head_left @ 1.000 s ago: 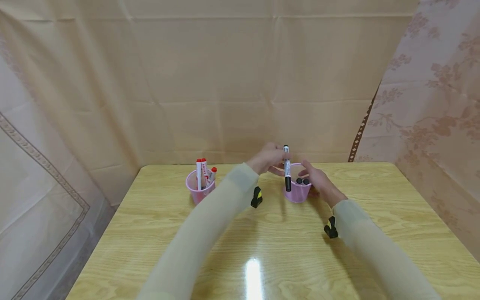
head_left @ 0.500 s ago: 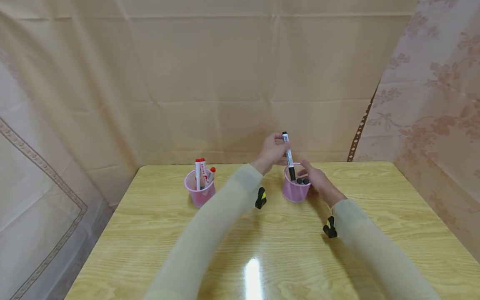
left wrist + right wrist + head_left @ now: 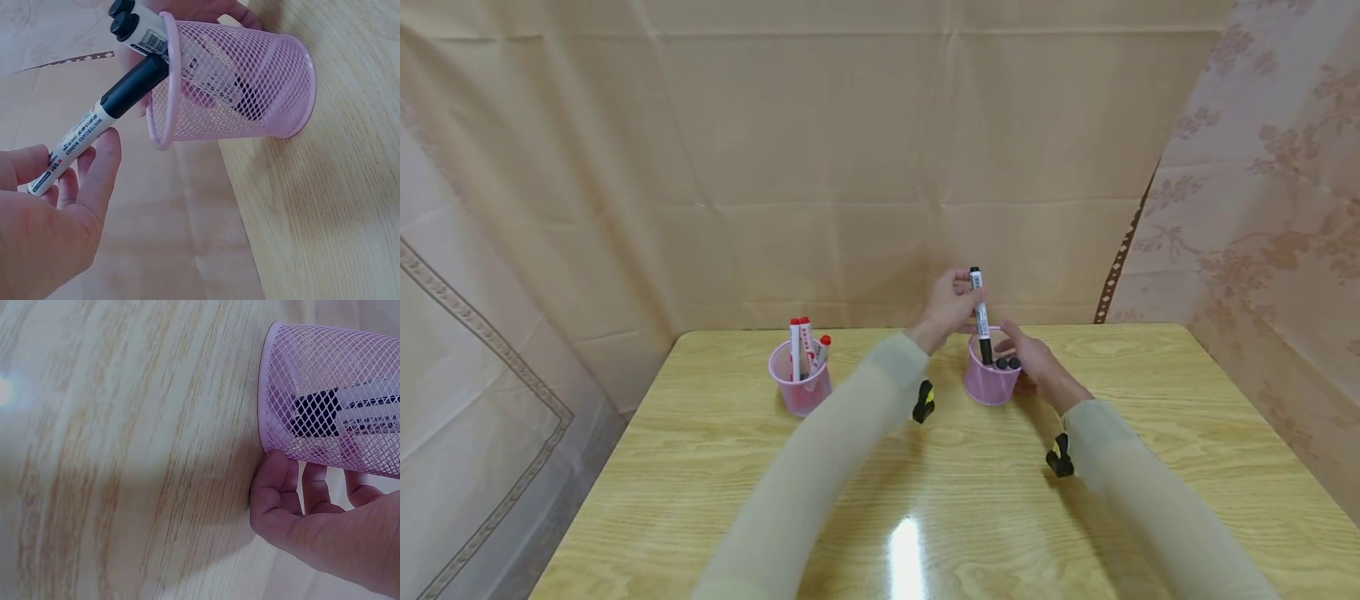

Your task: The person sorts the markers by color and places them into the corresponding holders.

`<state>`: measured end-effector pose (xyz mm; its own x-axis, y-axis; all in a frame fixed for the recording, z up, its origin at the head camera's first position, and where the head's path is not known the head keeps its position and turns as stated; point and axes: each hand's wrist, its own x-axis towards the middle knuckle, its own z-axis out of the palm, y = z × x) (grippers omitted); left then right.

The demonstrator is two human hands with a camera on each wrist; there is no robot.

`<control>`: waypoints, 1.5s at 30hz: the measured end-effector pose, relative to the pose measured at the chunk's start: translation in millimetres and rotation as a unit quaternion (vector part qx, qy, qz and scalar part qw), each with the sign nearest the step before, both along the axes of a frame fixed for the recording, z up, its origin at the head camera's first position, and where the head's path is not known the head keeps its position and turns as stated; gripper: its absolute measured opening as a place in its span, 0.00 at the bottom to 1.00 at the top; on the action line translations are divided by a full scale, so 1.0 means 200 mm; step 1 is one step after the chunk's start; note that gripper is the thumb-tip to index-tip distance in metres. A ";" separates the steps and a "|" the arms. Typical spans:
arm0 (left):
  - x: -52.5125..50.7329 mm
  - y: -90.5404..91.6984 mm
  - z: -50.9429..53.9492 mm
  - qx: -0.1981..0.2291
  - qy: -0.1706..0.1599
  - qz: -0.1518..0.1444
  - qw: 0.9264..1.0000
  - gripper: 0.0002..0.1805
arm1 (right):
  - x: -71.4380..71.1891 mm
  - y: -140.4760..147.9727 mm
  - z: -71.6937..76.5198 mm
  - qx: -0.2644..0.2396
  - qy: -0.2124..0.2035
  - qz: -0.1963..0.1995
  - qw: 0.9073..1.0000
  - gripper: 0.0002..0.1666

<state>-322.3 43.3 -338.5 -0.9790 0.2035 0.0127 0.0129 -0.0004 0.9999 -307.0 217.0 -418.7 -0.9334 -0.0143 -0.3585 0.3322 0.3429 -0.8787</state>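
Observation:
My left hand (image 3: 946, 307) pinches a black-and-white whiteboard marker (image 3: 78, 136) near its upper end. The marker tilts, black cap downward, and that cap is just inside the mouth of a pink mesh pen cup (image 3: 991, 386). Two more black-capped markers (image 3: 150, 34) lean inside this cup, caps resting by the rim. On the cup's right side my right hand (image 3: 1037, 363) holds it, with curled fingers (image 3: 272, 481) against the mesh near the base in the right wrist view. Part of that hand is hidden behind the cup in the left wrist view.
A second pink mesh cup (image 3: 803, 398) stands to the left with several red-capped markers (image 3: 806, 342) in it. Both cups are on a wooden table (image 3: 985, 492). A beige curtain (image 3: 820, 167) hangs behind the table's far edge.
My left hand has raised the marker from in front of the cup and brought its lower end into the cup's mouth. The right hand has stayed at the cup.

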 end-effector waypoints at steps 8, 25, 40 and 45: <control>0.00 0.01 -0.02 0.000 0.030 -0.014 0.999 0.21 | -0.01 0.00 -0.01 0.003 0.005 -0.006 1.000 0.58; 0.00 0.00 -0.08 -0.019 0.028 -0.025 0.999 0.21 | 0.00 0.00 -0.01 0.002 0.005 -0.001 1.000 0.59; 0.03 0.02 -0.11 -0.112 0.072 -0.033 0.991 0.17 | 0.01 0.00 -0.01 -0.001 0.006 0.010 1.000 0.58; 0.02 0.01 -0.11 -0.124 0.099 -0.070 0.985 0.17 | 0.01 0.00 -0.01 -0.005 0.006 0.012 1.000 0.59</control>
<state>-318.5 45.2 -360.6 -0.9247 0.3568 0.1328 0.2242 0.2282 0.9474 -304.8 216.9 -419.9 -0.9369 -0.0406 -0.3471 0.3133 0.3428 -0.8857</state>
